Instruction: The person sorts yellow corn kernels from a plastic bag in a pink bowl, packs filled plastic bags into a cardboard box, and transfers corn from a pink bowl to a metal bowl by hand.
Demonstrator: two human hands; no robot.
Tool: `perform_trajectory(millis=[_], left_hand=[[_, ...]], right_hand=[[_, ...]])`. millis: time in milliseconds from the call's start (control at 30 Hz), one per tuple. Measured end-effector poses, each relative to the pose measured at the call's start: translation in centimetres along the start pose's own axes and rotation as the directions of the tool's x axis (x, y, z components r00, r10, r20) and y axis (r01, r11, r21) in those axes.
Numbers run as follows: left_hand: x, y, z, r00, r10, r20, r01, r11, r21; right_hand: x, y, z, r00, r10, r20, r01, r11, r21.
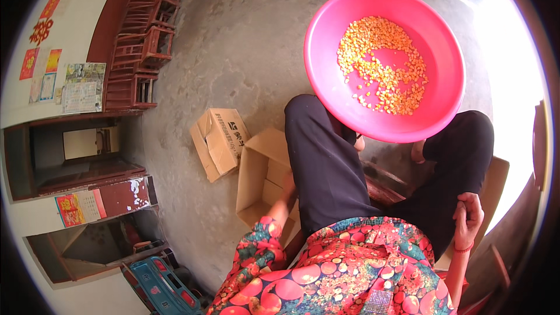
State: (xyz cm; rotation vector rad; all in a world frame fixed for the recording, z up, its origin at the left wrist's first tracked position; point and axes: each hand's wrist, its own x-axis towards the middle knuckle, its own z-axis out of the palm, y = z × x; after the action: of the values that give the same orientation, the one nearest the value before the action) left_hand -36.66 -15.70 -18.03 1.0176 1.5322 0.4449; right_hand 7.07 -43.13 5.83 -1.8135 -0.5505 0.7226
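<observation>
A pink plastic basin stands before my knees, its near rim overlapping them in view. Loose yellow-orange corn kernels lie scattered over its bottom. My left hand hangs beside my left thigh, mostly hidden behind the dark trouser leg, over an open cardboard box. What its fingers do is out of sight. On the other side, my right hand rests by my right thigh, fingers curled in, with nothing visible in them. A red bead bracelet circles that wrist.
A smaller printed carton sits on the concrete floor beside the open box. Cardboard shows past my right thigh. Wooden chairs line the wall. A blue case lies at lower left; bright light enters at right.
</observation>
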Motion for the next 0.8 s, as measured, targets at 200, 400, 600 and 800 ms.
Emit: perform_trajectory(millis=[200, 400, 600, 800], left_hand=[[4.7, 11.0, 3.5, 0.979, 0.198, 0.049, -0.19, 0.973, -0.13], [-1.7, 12.8, 4.6, 0.953, 0.188, 0.238, -0.133, 0.964, -0.229], [-6.0, 12.1, 4.2, 0.946, 0.127, 0.299, -0.1, 0.99, -0.104], [-5.7, 10.9, 3.5, 0.944, 0.105, 0.314, -0.096, 0.994, -0.043]], right_hand=[[1.1, 1.5, -1.7, 1.0, 0.002, -0.004, -0.002, 1.0, 0.027], [1.2, 1.9, -0.5, 1.0, -0.028, -0.001, 0.028, 0.997, 0.07], [1.1, 2.7, -0.8, 0.994, -0.111, -0.016, 0.111, 0.994, 0.005], [0.9, 0.5, -0.1, 0.987, -0.159, 0.035, 0.162, 0.983, -0.092]])
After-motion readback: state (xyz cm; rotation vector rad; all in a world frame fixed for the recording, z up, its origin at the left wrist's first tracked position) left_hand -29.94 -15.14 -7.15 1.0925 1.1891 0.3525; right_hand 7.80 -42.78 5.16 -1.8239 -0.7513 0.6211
